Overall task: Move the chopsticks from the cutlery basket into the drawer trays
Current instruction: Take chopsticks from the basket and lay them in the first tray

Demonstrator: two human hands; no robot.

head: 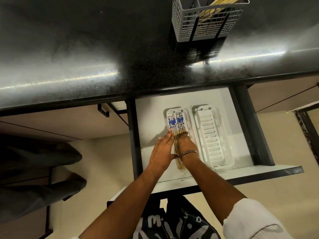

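Note:
Several wooden chopsticks (176,123) with blue-and-white patterned tops lie lengthwise in the left white tray (167,113) inside the open drawer (148,114). My left hand (162,149) lies flat with straight fingers against the left side of the bundle. My right hand (186,145) presses on the bundle's right side; its fingertips are hidden. The right white tray (214,140) holds nothing. The grey cutlery basket (205,19) stands on the counter at the top right, with more plain wooden chopsticks (224,0) sticking out of it.
The dark polished countertop (86,49) runs across the top, its front edge overhanging the drawer's back. Dark drawer rails (250,126) flank the drawer. A dark shape (34,169) sits low on the left over the beige floor.

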